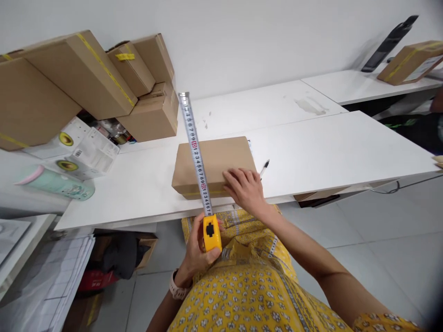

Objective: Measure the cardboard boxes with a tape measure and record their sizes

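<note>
Yellow flower-printed clothing (249, 290) fills the space before the white table (311, 152). Near the table's left edge is a mint-green bottle (58, 184); stacked brown cardboard boxes (110, 83) rise toward the back-left corner. Just off the front edge, the left hand (196, 256) curls its fingers around a yellow tape measure (212, 235), whose silver blade (197, 159) extends across a long brown cardboard box (226, 159) near that edge. The right hand (247, 189) rests bent, slightly spread fingers on the box's right part, beside a black-and-white pen (265, 169).

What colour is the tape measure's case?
The tape measure's case is yellow, best seen in the head view.
</note>
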The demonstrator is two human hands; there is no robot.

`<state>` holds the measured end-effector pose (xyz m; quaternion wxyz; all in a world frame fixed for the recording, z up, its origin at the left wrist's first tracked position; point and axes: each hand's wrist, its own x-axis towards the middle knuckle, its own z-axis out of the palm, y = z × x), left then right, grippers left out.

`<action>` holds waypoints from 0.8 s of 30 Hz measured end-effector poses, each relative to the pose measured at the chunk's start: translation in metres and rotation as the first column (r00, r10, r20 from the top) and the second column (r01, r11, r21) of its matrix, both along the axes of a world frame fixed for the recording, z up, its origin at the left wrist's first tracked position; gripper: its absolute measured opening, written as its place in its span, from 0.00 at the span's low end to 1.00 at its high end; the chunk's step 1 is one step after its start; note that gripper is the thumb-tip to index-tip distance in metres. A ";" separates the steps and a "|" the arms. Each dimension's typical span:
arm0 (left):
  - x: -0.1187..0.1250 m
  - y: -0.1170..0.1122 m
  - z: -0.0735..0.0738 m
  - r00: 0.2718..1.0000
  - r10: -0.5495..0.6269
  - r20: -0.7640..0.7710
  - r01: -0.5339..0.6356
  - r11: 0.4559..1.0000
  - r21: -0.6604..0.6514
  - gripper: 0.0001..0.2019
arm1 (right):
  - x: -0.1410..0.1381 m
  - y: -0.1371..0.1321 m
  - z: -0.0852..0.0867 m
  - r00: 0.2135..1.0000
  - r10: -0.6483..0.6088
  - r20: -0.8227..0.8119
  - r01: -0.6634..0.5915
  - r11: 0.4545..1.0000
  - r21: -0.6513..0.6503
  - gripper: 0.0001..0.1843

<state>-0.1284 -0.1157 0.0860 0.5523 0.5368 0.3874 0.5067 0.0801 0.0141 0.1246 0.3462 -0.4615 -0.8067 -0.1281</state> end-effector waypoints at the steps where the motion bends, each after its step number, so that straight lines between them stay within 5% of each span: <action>1: 0.001 -0.002 -0.002 0.999 -0.036 -0.016 0.036 0.999 -0.031 0.40 | 0.004 -0.009 -0.006 0.998 0.032 -0.048 -0.034 0.999 -0.027 0.18; 4: 0.004 -0.008 -0.005 0.980 -0.172 -0.102 0.161 0.981 -0.111 0.44 | 0.027 -0.012 -0.002 0.906 0.043 -0.422 -0.104 0.987 -0.122 0.19; 7: 0.007 -0.007 -0.004 0.907 -0.302 -0.295 0.269 0.952 -0.148 0.47 | 0.061 0.007 0.025 0.564 -0.003 -0.826 -0.204 0.969 -0.143 0.26; 9: 0.010 -0.004 -0.001 0.826 -0.368 -0.426 0.327 0.930 -0.170 0.49 | 0.082 0.018 0.044 0.386 0.015 -0.922 -0.281 0.954 -0.102 0.29; 12: 0.013 -0.001 0.004 0.741 -0.438 -0.510 0.384 0.898 -0.213 0.50 | 0.099 0.019 0.057 0.295 0.023 -0.955 -0.288 0.955 -0.066 0.24; 17: 0.019 0.001 0.005 0.754 -0.415 -0.509 0.364 0.909 -0.202 0.50 | 0.083 -0.016 0.041 0.313 0.010 -0.950 -0.257 0.964 -0.074 0.16; 22: 0.023 0.003 0.008 0.884 -0.204 -0.421 0.200 0.978 -0.055 0.55 | 0.050 -0.061 0.016 0.594 0.051 -0.803 -0.367 0.906 -0.214 0.13; 24: 0.019 0.005 0.015 0.898 -0.079 -0.432 0.115 0.992 0.057 0.54 | 0.047 -0.068 0.002 0.683 0.054 -0.729 -0.289 0.936 -0.201 0.13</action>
